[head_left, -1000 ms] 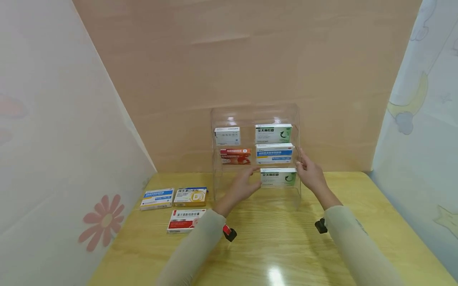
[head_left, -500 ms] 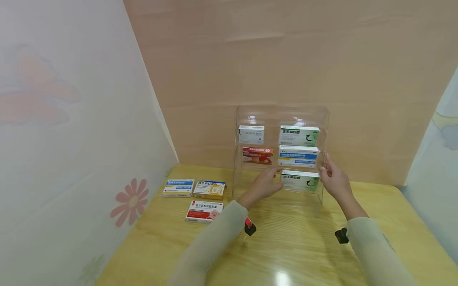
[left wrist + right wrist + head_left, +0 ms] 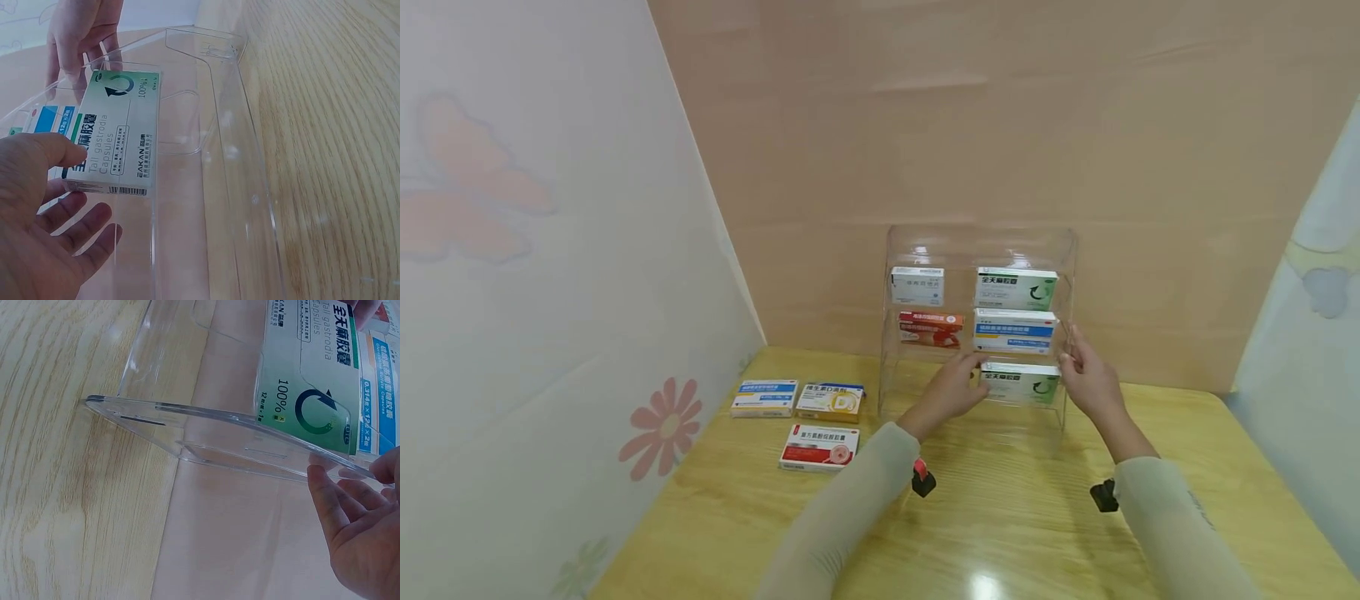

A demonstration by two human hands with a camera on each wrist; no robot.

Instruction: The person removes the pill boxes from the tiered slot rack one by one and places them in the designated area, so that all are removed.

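Left fingers [image 3: 90, 224] pinched a box [image 3: 122, 125], its barcode [image 3: 129, 190] visible only at left wrist. Right fingers [image 3: 327, 501] gripped the rack [image 3: 962, 243]; boxes [image 3: 820, 447] numbered eight.

The bottom-tier box [image 3: 1020, 385] runs from white into green, with black characters and a dark curved arrow; the top-tier right box [image 3: 1017, 289] repeats that design. Between them, the middle-tier right box [image 3: 1015, 332] is white with bright blue bands. The middle-tier left box [image 3: 931, 330] is orange-red, the top-tier left box [image 3: 917, 287] white with grey print, the rack [image 3: 977, 242] colourless and clear. The bench [image 3: 1007, 533] shows honey-yellow wood grain. On it, one carton [image 3: 764, 399] is blue and white with a yellow stripe, another [image 3: 831, 402] white and golden yellow, a third [image 3: 819, 447] white above red. The sleeves [image 3: 850, 504] are plain pale grey-green, the backdrop [image 3: 1000, 142] peach-brown. A pink flower [image 3: 668, 427] patterns the whitish side wall [image 3: 610, 275].
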